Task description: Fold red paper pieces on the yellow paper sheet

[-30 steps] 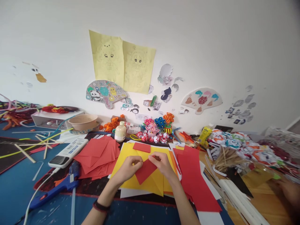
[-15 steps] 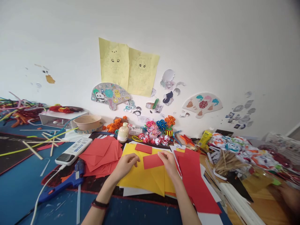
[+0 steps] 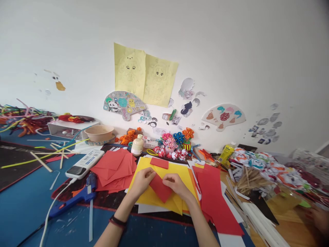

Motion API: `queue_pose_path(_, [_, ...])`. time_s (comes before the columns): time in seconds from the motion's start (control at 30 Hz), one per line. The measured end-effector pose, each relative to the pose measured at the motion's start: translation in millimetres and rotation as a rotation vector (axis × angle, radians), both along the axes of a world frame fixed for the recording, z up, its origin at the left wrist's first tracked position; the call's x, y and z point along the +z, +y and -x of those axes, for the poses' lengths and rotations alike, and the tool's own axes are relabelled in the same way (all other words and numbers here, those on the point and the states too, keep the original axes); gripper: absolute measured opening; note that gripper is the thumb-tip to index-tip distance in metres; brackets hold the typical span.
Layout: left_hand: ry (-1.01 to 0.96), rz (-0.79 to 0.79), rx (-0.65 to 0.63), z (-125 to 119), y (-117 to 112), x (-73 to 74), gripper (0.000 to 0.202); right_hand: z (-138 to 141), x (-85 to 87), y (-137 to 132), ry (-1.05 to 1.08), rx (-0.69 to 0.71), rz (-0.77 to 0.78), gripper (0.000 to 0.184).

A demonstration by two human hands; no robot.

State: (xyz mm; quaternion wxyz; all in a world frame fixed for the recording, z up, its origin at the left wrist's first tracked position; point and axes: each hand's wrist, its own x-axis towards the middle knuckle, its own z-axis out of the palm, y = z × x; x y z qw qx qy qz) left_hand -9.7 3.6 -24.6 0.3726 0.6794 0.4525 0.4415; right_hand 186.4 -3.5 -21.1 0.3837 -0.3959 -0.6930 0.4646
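A small red paper piece [image 3: 160, 188] lies tilted on the yellow sheets [image 3: 177, 171] in front of me. My left hand [image 3: 142, 181] pinches its upper left edge with curled fingers. My right hand [image 3: 175, 184] presses and grips its right side, fingers closed on the paper. Another small red rectangle [image 3: 159, 162] lies flat just beyond my hands. A fanned pile of red squares [image 3: 113, 167] sits to the left, and long red sheets [image 3: 214, 198] lie to the right.
A blue glue gun [image 3: 74, 199] and a white power strip [image 3: 84, 163] lie at left. A glue bottle [image 3: 137, 145], paper flowers [image 3: 174, 144], a bowl [image 3: 99, 133] and sticks [image 3: 248, 177] crowd the back and right. Another person's hand [image 3: 320, 218] shows at far right.
The red piece, held flat by my right hand half a second ago, is now turned to a diagonal and held by both hands again. The view has shifted slightly left.
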Motion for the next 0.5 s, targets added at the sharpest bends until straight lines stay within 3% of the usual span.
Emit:
queue_pose_path(0.2, [0.091, 0.018, -0.102, -10.7, -7.6, -0.7, 0.032, 8.3, -5.7, -2.0, 0.017, -0.039, -0.030, 0.022])
queue_pose_path(0.5, [0.053, -0.018, -0.111, -18.1, -14.1, 6.5, 0.032, 6.1, -5.0, -2.3, 0.019, -0.072, -0.098, 0.027])
